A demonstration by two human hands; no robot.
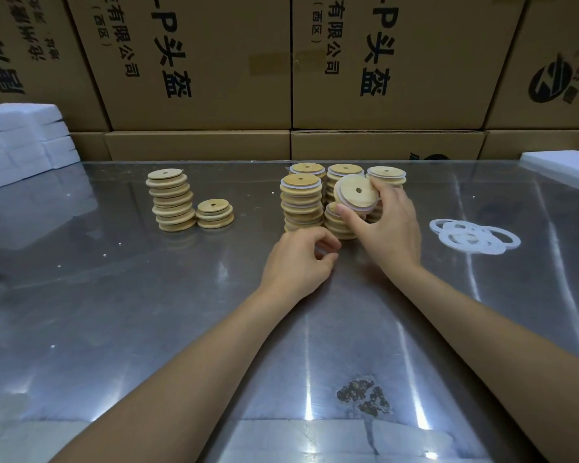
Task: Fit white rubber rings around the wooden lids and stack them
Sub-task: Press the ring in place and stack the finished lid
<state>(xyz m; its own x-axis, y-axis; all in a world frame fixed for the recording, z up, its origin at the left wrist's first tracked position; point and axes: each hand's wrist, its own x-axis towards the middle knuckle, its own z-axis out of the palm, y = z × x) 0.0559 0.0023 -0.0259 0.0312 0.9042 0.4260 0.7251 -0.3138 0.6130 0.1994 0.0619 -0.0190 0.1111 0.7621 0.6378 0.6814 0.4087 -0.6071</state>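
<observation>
My right hand (378, 222) pinches a ringed lid (356, 194) (tilted), to lower flat onto the short stack (340, 223); my left hand (300, 259) rests loosely curled, holding nothing.

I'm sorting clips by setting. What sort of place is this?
Probably a packing or assembly workshop: printed cardboard cartons stacked behind a metal table, with stacks of wooden lids and loose white rubber rings.

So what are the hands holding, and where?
The right hand grips a ringed lid by its rim, tilted over the stacks. The left hand is curled; whether it holds anything cannot be told.
</observation>
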